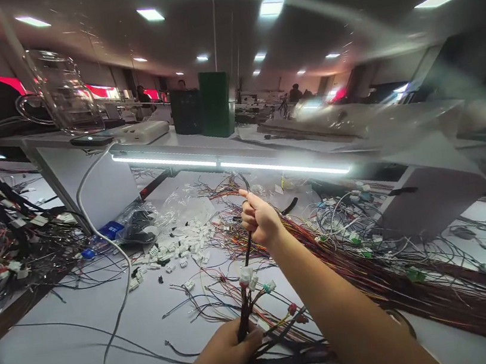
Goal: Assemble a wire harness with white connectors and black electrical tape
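Note:
My left hand (224,353) is closed around a wire harness (244,311) low in the middle of the view. White connectors (247,275), a teal connector (269,287) and red connectors (292,309) stick out from the harness beyond my fist. Farther out, my right hand (261,220) is stretched forward with curled fingers, gripping a black cable (248,247) that runs down toward the white connectors. Black branches of the harness trail under and to the right of my left hand. Loose thin wires (206,307) with small terminals lie beside it on the table.
Loose white connectors (179,245) are scattered at left centre. A long bundle of dark red wires (373,272) stretches across the right side. A white cord (125,307) hangs from the shelf (192,142), which carries a lit strip (281,167) and a glass jug (65,95).

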The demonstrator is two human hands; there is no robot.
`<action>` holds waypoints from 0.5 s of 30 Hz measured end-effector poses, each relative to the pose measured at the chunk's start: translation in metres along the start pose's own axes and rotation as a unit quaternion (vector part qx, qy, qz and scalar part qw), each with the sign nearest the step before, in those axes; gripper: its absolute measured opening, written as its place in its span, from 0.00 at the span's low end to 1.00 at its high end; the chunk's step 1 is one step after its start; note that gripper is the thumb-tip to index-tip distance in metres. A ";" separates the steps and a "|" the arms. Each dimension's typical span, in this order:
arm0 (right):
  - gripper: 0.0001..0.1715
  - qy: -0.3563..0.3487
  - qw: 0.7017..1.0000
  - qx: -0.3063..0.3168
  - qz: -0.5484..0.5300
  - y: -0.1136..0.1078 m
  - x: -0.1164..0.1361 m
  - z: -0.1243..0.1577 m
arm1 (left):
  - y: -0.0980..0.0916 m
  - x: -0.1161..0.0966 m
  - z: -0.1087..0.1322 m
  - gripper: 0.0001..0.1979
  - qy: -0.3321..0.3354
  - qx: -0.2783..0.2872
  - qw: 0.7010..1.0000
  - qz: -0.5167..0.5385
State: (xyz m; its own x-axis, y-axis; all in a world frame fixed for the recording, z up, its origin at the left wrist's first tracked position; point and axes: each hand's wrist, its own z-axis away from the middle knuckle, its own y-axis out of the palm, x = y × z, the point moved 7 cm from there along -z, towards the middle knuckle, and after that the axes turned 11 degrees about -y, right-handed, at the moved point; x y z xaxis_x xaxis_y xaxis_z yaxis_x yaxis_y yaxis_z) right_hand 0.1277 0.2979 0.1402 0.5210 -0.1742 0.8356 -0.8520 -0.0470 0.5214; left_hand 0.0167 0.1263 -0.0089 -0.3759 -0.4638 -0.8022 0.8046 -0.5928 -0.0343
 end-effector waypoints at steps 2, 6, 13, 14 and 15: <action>0.21 -0.006 1.000 0.005 0.025 -0.001 -0.005 -0.006 | 0.000 -0.004 0.004 0.22 -0.005 0.008 1.000 0.025; 0.25 -0.030 0.993 0.036 0.111 0.006 -0.017 -0.016 | 0.005 -0.008 0.009 0.26 0.003 0.014 0.999 0.047; 0.21 0.007 0.908 0.145 0.392 0.010 -0.042 -0.017 | -0.007 0.003 0.002 0.26 0.040 -0.054 0.997 0.048; 0.20 0.007 0.889 0.161 0.430 0.007 -0.039 -0.012 | -0.012 0.004 0.000 0.27 0.034 -0.066 0.996 0.051; 0.17 0.006 0.869 0.180 0.462 0.005 -0.034 -0.006 | -0.017 0.005 -0.002 0.28 0.028 -0.079 0.995 0.060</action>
State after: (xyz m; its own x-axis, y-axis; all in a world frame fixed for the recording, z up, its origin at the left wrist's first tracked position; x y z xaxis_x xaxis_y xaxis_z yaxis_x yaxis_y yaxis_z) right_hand 0.1063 0.3096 0.1150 -0.3941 -0.2897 0.8722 -0.8671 -0.1974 -0.4574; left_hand 0.0022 0.1348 -0.0134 -0.2493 -0.4849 -0.8383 0.9060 -0.4226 -0.0250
